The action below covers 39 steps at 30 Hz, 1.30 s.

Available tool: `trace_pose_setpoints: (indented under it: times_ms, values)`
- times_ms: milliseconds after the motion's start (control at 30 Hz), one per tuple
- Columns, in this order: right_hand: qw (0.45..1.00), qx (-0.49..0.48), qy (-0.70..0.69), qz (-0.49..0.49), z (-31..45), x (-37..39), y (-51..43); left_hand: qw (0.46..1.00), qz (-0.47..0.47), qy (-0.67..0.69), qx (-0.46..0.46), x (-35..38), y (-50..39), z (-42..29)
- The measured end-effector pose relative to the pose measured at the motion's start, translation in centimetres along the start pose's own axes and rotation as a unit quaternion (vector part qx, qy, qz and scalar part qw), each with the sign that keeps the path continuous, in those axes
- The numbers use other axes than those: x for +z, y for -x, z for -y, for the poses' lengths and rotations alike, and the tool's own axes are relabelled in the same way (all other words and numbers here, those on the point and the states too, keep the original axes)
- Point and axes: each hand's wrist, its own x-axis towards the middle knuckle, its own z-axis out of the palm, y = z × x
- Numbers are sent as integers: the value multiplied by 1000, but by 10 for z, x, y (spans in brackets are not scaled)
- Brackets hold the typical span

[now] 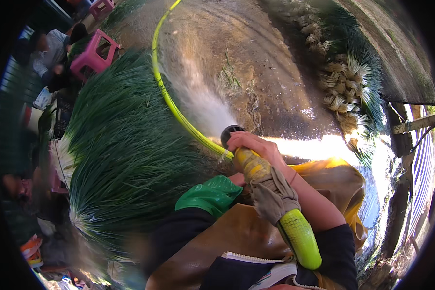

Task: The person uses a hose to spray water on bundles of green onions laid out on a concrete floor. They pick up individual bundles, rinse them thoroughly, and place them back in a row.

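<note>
My right hand (255,145) grips the front of a yellow-green hose (300,239), just behind its dark nozzle (232,133). A spray of water (206,98) shoots from the nozzle toward the wet ground ahead. Brown cloth (275,195) is tied around the hose below my right hand. My left hand (237,178) comes out of a green waterproof sleeve (208,195) and passes beneath the hose; its fingers are mostly hidden. Left of the spray lies a large heap of green onions (130,145), white root ends toward the left.
A length of yellow hose (166,96) curves over the wet ground (272,72). More bundled green onions (348,87) line the right side. Pink plastic stools (96,54) and people (50,47) are at left. A wooden post (402,188) stands at right.
</note>
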Motion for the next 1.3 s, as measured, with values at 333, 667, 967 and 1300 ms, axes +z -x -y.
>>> trace_pose_setpoints:
  times_ms: [333, 667, 967, 1300]
  values:
    - [936, 6, 208, -283, 8, -111, 18, 999, -19, 37, 4, 14, -5, 6]
    - [961, -10, 170, -218, 39, -60, -9, 999, -27, 35, 2, 28, -16, 10]
    - [984, -105, 24, -144, 24, -23, -35, 1000, -28, 10, -5, 41, -28, 8]
    - [952, -183, 117, -216, 37, -70, -58, 998, -56, 0, -10, 59, -32, 13]
